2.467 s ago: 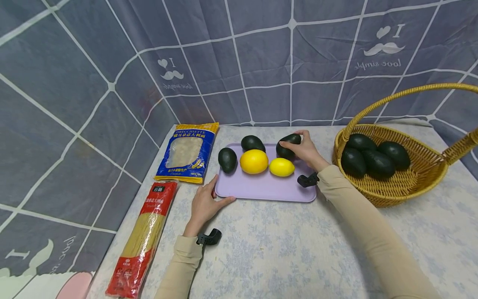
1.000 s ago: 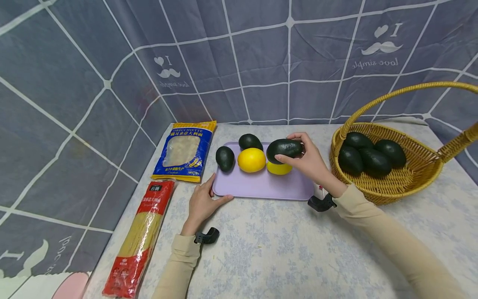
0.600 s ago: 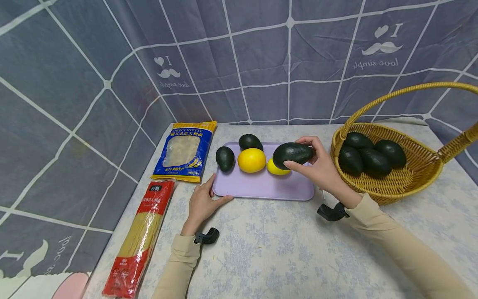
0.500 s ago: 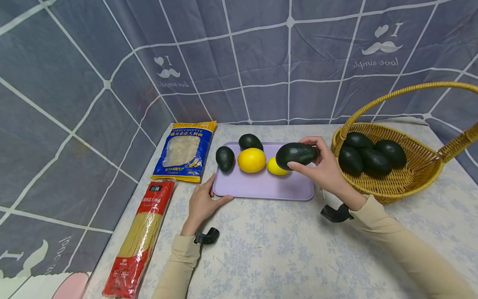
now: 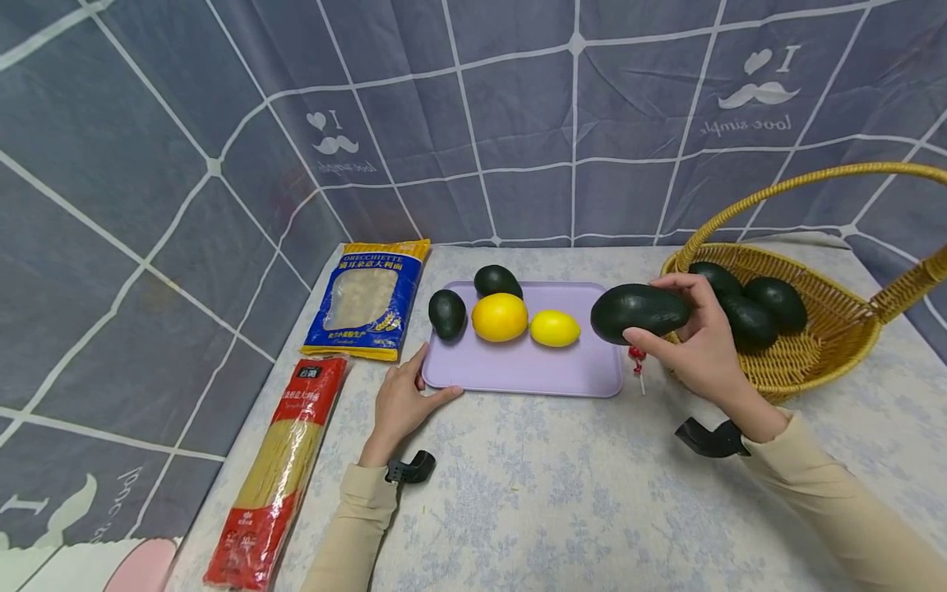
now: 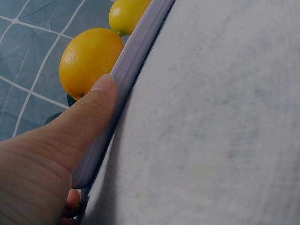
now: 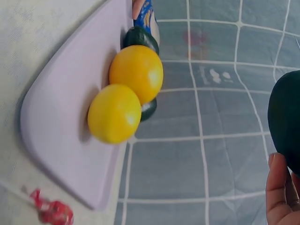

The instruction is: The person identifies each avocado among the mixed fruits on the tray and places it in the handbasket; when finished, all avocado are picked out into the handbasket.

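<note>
A dark green avocado [image 5: 639,313] is held up by my right hand [image 5: 703,345], thumb below and fingers behind it, between the lilac tray [image 5: 518,374] and the wicker basket [image 5: 784,388]. In the right wrist view, fingertips press the avocado [image 7: 288,122] at the right edge. My left hand [image 5: 403,403] grips the tray's near left corner; the left wrist view shows its thumb along the rim [image 6: 126,65]. On the tray sit an orange-yellow lemon [image 5: 500,317], a smaller yellow lemon [image 5: 555,328] and two avocados, one at left [image 5: 447,314], one behind [image 5: 497,281].
Several avocados [image 5: 775,304] lie in the basket, whose tall handle [image 5: 799,182] arches over it. A red lollipop [image 5: 637,358] lies just right of the tray. At left are an orecchiette bag [image 5: 366,300] and a spaghetti pack [image 5: 281,469]. A grey checked curtain [image 5: 518,123] hangs behind.
My right hand has lifted the avocado off the tray's far right and carried it right, past the tray's edge. The smaller lemon and the lollipop are uncovered. My left hand stays at the corner.
</note>
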Available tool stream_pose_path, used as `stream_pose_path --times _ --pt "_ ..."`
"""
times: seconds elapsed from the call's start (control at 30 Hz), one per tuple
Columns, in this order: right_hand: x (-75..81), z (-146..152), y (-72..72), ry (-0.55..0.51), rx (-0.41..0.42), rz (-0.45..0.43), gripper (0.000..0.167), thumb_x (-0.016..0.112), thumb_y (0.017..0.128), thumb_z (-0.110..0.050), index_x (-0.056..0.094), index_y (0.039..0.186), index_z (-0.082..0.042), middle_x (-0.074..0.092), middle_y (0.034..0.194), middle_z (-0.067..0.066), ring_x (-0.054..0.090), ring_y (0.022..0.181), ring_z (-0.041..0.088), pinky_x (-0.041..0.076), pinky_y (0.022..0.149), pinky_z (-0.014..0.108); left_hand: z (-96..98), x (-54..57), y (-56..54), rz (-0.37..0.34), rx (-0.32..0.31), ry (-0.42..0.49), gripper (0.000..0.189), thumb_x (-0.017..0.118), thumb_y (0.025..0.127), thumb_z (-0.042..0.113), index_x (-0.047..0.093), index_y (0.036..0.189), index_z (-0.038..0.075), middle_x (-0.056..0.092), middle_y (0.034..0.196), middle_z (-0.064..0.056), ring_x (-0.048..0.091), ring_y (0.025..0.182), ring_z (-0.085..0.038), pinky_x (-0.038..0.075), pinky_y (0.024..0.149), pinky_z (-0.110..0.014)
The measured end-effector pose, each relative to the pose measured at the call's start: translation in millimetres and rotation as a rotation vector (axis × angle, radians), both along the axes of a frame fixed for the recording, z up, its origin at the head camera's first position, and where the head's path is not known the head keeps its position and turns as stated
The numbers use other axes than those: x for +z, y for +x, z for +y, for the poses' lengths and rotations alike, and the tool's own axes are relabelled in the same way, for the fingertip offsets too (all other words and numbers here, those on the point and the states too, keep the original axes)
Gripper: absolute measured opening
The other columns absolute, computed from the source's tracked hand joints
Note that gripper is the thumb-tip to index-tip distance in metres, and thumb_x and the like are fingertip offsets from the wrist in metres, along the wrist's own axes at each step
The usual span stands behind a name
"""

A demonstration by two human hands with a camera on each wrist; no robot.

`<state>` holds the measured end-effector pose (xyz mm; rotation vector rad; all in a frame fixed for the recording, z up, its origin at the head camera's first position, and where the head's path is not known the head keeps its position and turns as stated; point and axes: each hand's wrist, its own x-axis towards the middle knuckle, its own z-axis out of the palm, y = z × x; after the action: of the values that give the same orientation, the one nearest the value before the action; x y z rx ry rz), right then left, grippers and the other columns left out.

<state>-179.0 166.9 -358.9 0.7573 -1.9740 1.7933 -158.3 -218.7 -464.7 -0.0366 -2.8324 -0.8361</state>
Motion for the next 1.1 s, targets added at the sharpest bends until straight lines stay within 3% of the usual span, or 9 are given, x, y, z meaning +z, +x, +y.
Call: stream_pose_path --times 0.07,0.27,0.67,0.8,1.1 --pt "0.0 7.1 3.1 -0.011 -0.009 0.002 0.064 0.076 0.067 0.017 0.045 0.122 0.012 0.05 0.114 0.01 0.053 0.093 0.018 0.047 0.076 0.017 0.2 -0.5 -0.2 0.002 -0.002 -0.002 0.096 0.079 0.069 0.054 0.041 0.144 0.008 0.042 0.071 -0.002 0.037 0.071 -0.021 0.026 0.059 -0.032" --pt "-0.1 29.1 10.4 0.004 -0.074 -0.017 0.063 0.072 0.067 0.019 0.047 0.124 0.01 0.051 0.116 0.008 0.052 0.09 0.016 0.047 0.07 0.014 0.2 -0.6 -0.6 0.002 0.002 -0.005 0.096 0.079 0.069 0.054 0.041 0.144 0.008 0.043 0.07 -0.002 0.036 0.071 -0.021 0.026 0.059 -0.032" --pt "-5.1 63.9 19.1 -0.101 -0.106 -0.076 0.058 0.063 0.073 0.023 0.05 0.126 0.005 0.047 0.116 0.01 0.055 0.092 0.013 0.047 0.069 0.013 0.5 -1.4 -1.2 -0.004 0.003 -0.01 0.096 0.079 0.069 0.055 0.041 0.144 0.008 0.043 0.07 -0.001 0.036 0.071 -0.02 0.025 0.059 -0.032" --pt "-4.9 74.6 21.8 -0.105 -0.141 -0.079 0.056 0.062 0.075 0.022 0.05 0.126 0.004 0.046 0.116 0.01 0.054 0.084 0.012 0.044 0.062 0.011 0.3 -0.7 -0.7 -0.003 -0.001 -0.01 0.096 0.079 0.069 0.055 0.041 0.144 0.008 0.043 0.07 -0.001 0.036 0.071 -0.02 0.026 0.059 -0.032" --pt "-3.2 92.2 22.3 -0.094 -0.246 -0.196 0.05 0.06 0.081 0.017 0.052 0.126 -0.005 0.044 0.12 0.006 0.055 0.092 0.01 0.045 0.069 0.011 0.6 0.8 -0.5 -0.018 0.007 -0.01 0.096 0.078 0.069 0.055 0.041 0.145 0.009 0.042 0.071 -0.002 0.036 0.072 -0.021 0.025 0.059 -0.032"
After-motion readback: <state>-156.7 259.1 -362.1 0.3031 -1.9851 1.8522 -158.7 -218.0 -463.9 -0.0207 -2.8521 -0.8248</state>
